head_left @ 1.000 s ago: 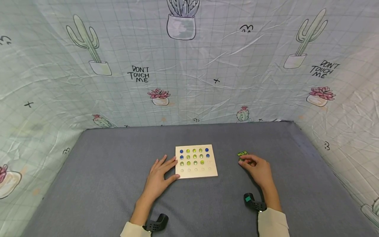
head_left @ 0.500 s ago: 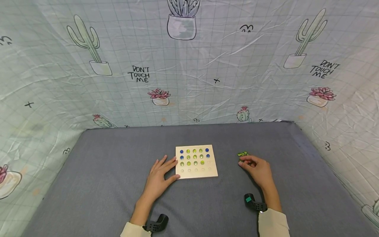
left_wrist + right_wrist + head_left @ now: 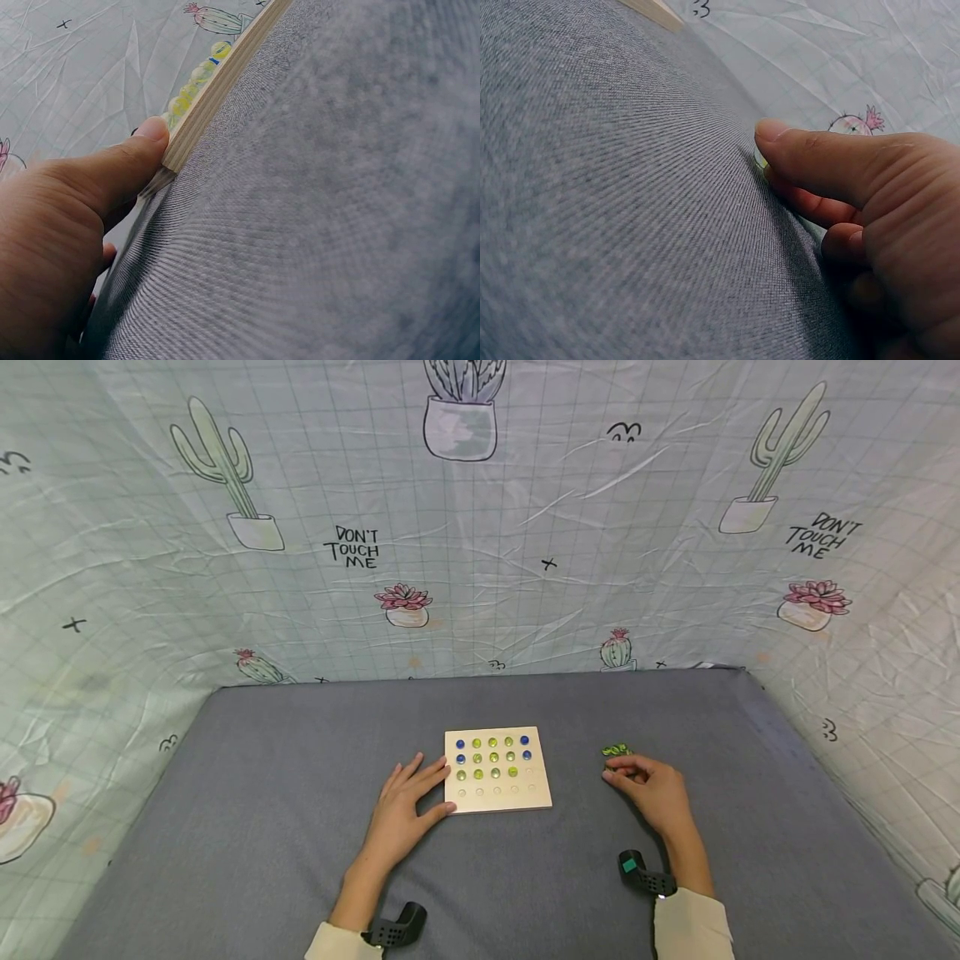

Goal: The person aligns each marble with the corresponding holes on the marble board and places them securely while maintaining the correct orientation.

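A pale wooden board (image 3: 487,802) lies on the grey cloth, with rows of round dimples. Blue and yellow-green glass beads fill its upper rows; the front row and the right end of the third row hold none. The left hand (image 3: 399,820) rests spread at the board's left side, its thumb (image 3: 150,131) on the near corner. Over to the right, the right hand (image 3: 660,797) pinches a yellow-green bead (image 3: 760,159) between thumb and finger, low over the cloth. Just behind those fingertips lies a small group of green beads (image 3: 617,749), partly hidden by the hand.
Grey cloth (image 3: 300,760) covers the table. A patterned curtain (image 3: 480,543) with cactus drawings stands behind it and at both sides. Each wrist carries a black strap-on device, the left one (image 3: 397,927) and the right one (image 3: 645,874) both low over the cloth.
The right hand's fingertips have shifted very slightly left and closer together. The left hand and the board have stayed in place.
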The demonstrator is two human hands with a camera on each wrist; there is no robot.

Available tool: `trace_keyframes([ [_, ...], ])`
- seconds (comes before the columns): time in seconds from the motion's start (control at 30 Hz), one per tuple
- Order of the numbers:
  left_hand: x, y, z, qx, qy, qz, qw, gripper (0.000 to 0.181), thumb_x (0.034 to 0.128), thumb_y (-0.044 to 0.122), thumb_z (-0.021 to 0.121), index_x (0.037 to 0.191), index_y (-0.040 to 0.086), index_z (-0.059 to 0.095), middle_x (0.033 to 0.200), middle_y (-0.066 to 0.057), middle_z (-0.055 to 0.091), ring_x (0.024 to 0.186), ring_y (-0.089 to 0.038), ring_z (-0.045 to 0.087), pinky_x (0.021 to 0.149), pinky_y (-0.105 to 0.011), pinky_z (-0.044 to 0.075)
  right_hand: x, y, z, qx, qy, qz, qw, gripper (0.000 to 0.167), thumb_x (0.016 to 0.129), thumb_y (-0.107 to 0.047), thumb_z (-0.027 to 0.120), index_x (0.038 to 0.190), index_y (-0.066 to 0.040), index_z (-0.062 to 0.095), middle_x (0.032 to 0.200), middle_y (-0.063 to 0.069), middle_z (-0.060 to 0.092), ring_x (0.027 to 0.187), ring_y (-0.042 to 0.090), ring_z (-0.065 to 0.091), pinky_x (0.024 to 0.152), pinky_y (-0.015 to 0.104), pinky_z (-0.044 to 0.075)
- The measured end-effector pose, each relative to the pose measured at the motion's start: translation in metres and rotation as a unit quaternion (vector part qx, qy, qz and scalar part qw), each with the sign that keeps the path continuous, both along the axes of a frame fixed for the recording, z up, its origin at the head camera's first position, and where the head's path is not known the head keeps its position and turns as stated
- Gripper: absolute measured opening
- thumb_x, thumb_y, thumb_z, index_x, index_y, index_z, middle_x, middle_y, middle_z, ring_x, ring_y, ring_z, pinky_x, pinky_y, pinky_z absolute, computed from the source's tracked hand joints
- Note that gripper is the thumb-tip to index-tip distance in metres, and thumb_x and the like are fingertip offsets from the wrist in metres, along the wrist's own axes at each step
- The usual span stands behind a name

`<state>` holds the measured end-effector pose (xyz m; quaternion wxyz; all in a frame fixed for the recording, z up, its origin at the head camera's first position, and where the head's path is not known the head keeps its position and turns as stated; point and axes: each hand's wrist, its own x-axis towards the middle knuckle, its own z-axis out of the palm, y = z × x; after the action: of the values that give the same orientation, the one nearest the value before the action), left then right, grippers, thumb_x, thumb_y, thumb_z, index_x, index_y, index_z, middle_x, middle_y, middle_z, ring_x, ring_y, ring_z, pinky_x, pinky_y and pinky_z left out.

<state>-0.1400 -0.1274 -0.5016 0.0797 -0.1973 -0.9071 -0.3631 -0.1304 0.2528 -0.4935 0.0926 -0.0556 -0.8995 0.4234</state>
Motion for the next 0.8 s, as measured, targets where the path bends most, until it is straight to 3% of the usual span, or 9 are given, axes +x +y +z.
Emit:
trace_keyframes([
  [0.8, 0.0000, 0.0006, -0.0011, -0.005, 0.003, 0.002, 1.0000, 0.060, 0.0802, 0.038, 0.075, 0.133, 0.015, 0.060, 0.140, 0.001, 0.051, 0.139, -0.027, 0.031, 0.118, -0.046, 0.012, 0.0012, 0.0001, 0.0001, -0.005, -0.011, 0.017, 0.9998, 0.029, 0.080, -0.031, 0.079, 0.101, -0.012, 0.074, 0.081, 0.000, 0.067, 0.059, 0.012, 0.050, 0.051, 0.023, 0.040],
])
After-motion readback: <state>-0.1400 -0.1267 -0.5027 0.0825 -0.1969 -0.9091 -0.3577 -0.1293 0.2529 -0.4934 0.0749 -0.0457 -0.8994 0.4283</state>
